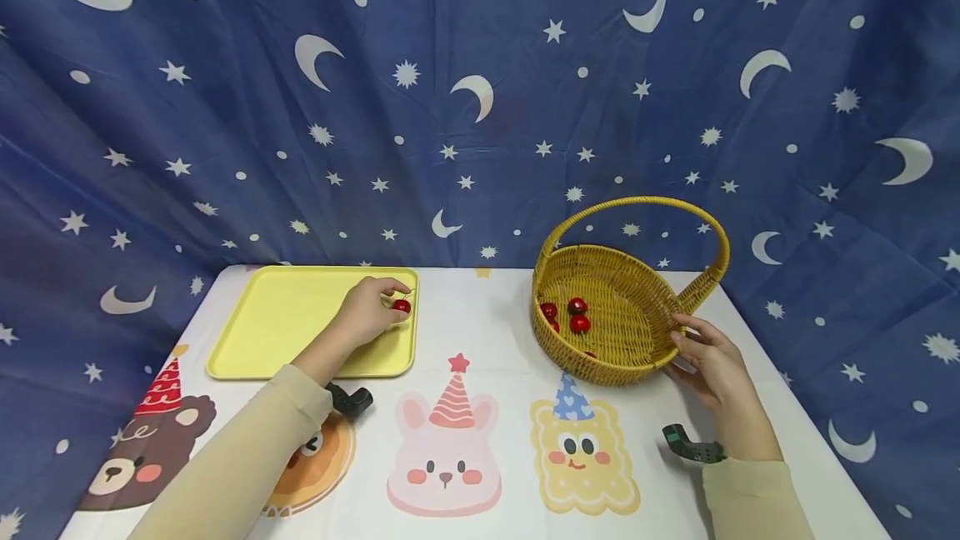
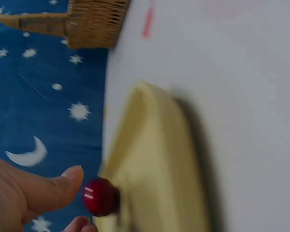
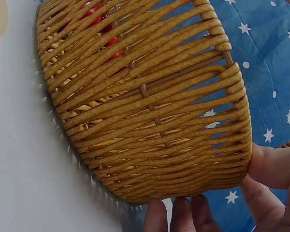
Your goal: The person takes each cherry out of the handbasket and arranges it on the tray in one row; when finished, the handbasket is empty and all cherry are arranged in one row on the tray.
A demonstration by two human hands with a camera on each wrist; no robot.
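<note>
My left hand point(image 1: 368, 310) reaches over the right side of a yellow tray point(image 1: 300, 315). Its thumb and fingers are spread around a dark red cherry point(image 1: 401, 306) low over the tray, and a thin stem shows beside it. In the left wrist view the same cherry point(image 2: 100, 197) sits just beyond the fingertips, with a gap between thumb and fingers. At the right, my right hand point(image 1: 712, 361) grips the side of a brown wicker basket point(image 1: 618, 365), thumb at the rim and fingers underneath. Several red cherries point(image 1: 579, 323) lie in the basket's left part.
The basket's tall arched handle point(image 1: 637, 201) rises above its rim. A white cloth point(image 1: 472, 315) with party-hat animal prints covers the table. Behind it hangs a blue curtain point(image 1: 420, 148) with moons and stars. A black wrist device point(image 1: 690, 446) sits by each wrist.
</note>
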